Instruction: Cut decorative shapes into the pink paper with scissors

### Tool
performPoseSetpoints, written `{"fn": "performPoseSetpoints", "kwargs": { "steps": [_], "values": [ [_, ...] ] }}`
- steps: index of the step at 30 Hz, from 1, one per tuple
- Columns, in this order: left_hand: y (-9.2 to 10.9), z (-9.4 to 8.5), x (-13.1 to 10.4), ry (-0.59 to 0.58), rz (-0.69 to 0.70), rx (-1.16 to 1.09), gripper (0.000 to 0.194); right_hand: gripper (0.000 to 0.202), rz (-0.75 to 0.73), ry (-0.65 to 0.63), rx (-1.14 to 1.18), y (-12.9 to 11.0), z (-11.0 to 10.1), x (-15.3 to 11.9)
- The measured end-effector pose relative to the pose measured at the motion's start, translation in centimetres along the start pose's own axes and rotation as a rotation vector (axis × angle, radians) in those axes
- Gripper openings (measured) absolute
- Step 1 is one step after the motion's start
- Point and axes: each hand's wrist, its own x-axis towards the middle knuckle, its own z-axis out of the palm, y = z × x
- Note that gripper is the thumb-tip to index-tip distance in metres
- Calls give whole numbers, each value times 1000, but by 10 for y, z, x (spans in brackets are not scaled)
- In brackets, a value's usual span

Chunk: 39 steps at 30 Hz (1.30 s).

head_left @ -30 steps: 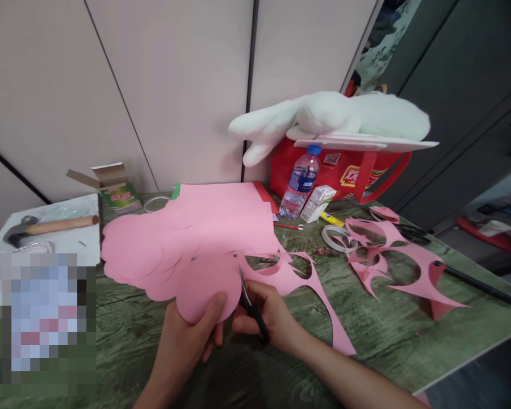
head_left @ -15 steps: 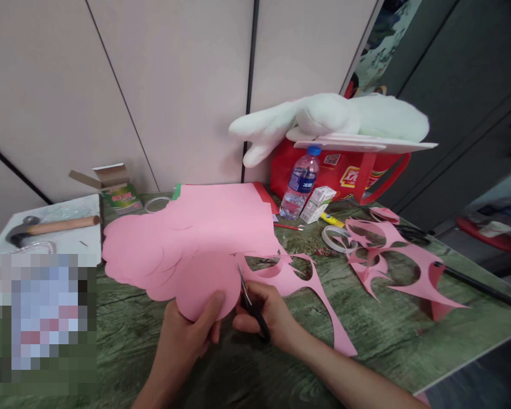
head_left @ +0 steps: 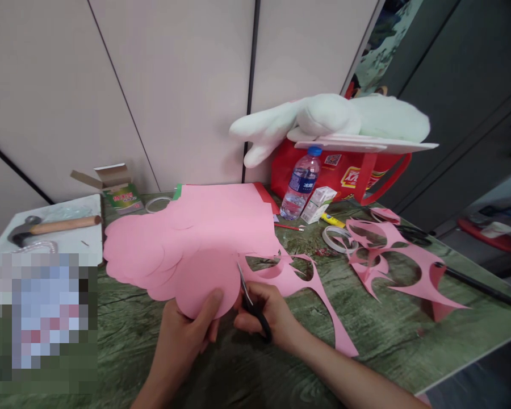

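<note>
Between thumb and fingers, my left hand (head_left: pixel 191 326) grips a round piece of pink paper (head_left: pixel 204 278). My right hand (head_left: pixel 266 318) is closed around black-handled scissors (head_left: pixel 249 304), whose blades point up along the right edge of the round piece. Overlapping pink paper discs (head_left: pixel 132 244) lie behind and left of my left hand. Beyond them rest larger pink sheets (head_left: pixel 225 210). A cut pink offcut (head_left: pixel 315 301) with curved gaps trails to the right of my right hand.
More offcuts (head_left: pixel 404 267), a tape roll (head_left: pixel 338 240) and a black rod (head_left: pixel 483 285) lie right. A water bottle (head_left: pixel 300 184), a small white box (head_left: pixel 319 204) and a red bag (head_left: pixel 344 176) under a white plush (head_left: pixel 366 116) stand behind. A hammer (head_left: pixel 57 225) lies left.
Hardly anything differs. The scissor blades look slightly closer together along the paper's edge; both hands stay in almost the same place.
</note>
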Motion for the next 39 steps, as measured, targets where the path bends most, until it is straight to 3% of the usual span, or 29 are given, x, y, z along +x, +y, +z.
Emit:
{"fn": "performPoseSetpoints", "kwargs": {
  "steps": [6,16,20,28,32,39],
  "values": [
    [-1,-1,0,24,-7,-15,55,41,25,4,16,2,0,-1],
    [-19,-2,9,-72,36,-103,61,41,28,-19,4,4,-2,-2],
    [-16,-1,6,-88,41,-144,61,45,28,-32,2,7,-1,-2],
    [-12,1,7,35,-6,-98,51,44,62,-22,-30,0,2,-1],
    [-6,2,5,11,3,-48,49,46,-11,-2,-12,-4,0,0],
    [-5,3,3,-2,-11,-36,49,49,-6,-3,-30,-2,-1,0]
  ]
}}
